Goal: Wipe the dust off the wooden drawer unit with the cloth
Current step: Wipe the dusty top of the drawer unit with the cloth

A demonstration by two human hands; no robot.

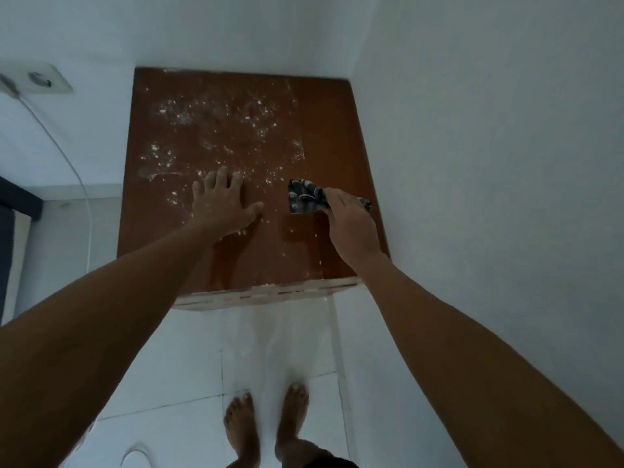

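Setting: white walls (472,130) meet in a corner where the square reddish-brown wooden drawer unit (331,130) stands on a pale tiled floor (189,359).
Dust: white powder specks (209,123) cover the top's left and middle; the right strip looks cleaner.
Left hand (223,204): flat on the top, fingers spread, holding nothing.
Right hand (347,221): fingers curled round the dark patterned cloth (305,197), which touches the top.
Advice: press the cloth flat, sweep leftward in overlapping strokes, and lift the left hand clear.

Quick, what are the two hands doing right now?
Left hand: open, fingers spread flat on the dusty drawer unit top.
Right hand: gripping the dark patterned cloth on the top.
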